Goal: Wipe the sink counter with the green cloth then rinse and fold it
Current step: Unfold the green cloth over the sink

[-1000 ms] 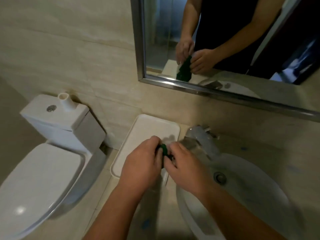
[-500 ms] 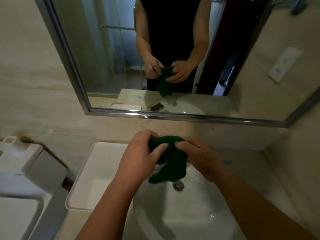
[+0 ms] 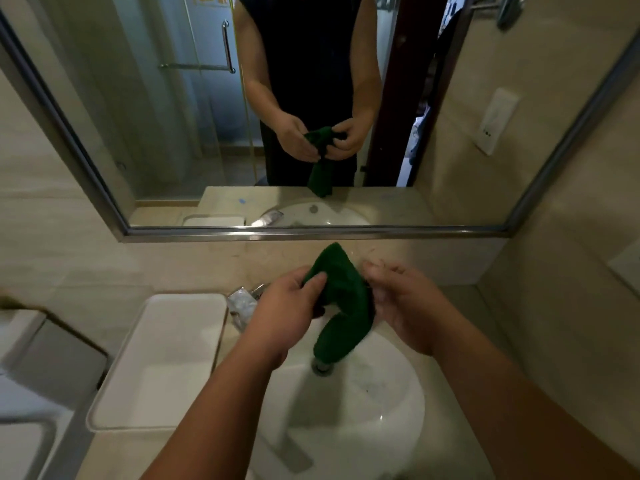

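Both hands are raised over the white sink basin (image 3: 381, 410), with the green cloth (image 3: 341, 303) bunched between them. The left hand (image 3: 287, 313) pinches the cloth's upper left part, its thumb pressed onto the fabric and the fingers curled behind it. The right hand (image 3: 401, 303) sits just to the right of the cloth, fingers bent and touching its right edge — whether they truly grip the fabric or only rest against it cannot be told from this angle. From the two hands the cloth peaks upward toward the wall and also droops in a thick, twisted tail, whose lower end hangs right above the drain (image 3: 322, 367) below the hands. Just left of the left hand, partly hidden by it, stands the shiny metal faucet (image 3: 242, 303), and farther left on the beige table (image 3: 467, 375) lies a white rectangular tray (image 3: 166, 362). Beyond the hands, a framed mirror (image 3: 311, 232) on the tiled wall reflects the person's arms and the same cloth held between the hands — a dark sleeveless top shows there too. A toilet tank (image 3: 45, 355) is at the far left edge.
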Demonstrator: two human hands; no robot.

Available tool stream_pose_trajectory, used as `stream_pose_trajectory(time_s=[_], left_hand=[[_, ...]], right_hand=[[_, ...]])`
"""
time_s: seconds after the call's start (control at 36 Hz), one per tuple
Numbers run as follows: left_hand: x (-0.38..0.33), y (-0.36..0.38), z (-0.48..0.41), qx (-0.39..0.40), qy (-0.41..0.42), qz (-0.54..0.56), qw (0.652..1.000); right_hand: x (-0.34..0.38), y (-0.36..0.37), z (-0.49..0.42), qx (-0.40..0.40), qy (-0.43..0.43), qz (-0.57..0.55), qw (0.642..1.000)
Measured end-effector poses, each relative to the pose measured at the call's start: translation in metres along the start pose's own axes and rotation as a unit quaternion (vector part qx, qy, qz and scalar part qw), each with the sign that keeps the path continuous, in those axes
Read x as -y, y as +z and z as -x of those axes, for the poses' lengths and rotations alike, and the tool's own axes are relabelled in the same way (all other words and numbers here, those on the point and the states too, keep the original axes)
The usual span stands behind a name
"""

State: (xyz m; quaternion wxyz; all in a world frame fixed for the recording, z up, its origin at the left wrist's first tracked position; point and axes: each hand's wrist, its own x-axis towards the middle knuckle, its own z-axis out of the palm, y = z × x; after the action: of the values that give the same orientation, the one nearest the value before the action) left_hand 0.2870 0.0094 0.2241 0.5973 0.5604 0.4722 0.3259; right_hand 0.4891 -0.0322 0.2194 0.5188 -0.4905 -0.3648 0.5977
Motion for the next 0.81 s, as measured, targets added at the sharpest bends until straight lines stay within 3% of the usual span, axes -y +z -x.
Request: stream_pose_trajectory(time_s=[0.25,0.39,0.56,0.67,0.81], left_hand=[[-0.015,0.021,0.006,0.031,0.020,-0.032,0.999],[-0.015,0.023,0.006,0.028,0.011,-0.006,1.000],[-0.008,0.033,0.004,-0.005,-0.049,0.099,0.994],[0.001,0.039,0.003,-0.025,-0.062,0.096,0.993],[0.008,0.030,-0.001,-0.107,-0.037,0.056,0.992]], right_hand=[[0.006,-0.023,0.013,0.060,0.055,0.121,0.989],[0.015,-0.025,0.023,0.014,0.007,0.260,0.965],[0.015,-0.024,0.026,-0.001,-0.004,0.238,0.971],[0.016,-0.025,0.027,-0.023,-0.010,0.235,0.972],[0.015,-0.040,0.024,-0.132,-0.018,0.212,0.968]])
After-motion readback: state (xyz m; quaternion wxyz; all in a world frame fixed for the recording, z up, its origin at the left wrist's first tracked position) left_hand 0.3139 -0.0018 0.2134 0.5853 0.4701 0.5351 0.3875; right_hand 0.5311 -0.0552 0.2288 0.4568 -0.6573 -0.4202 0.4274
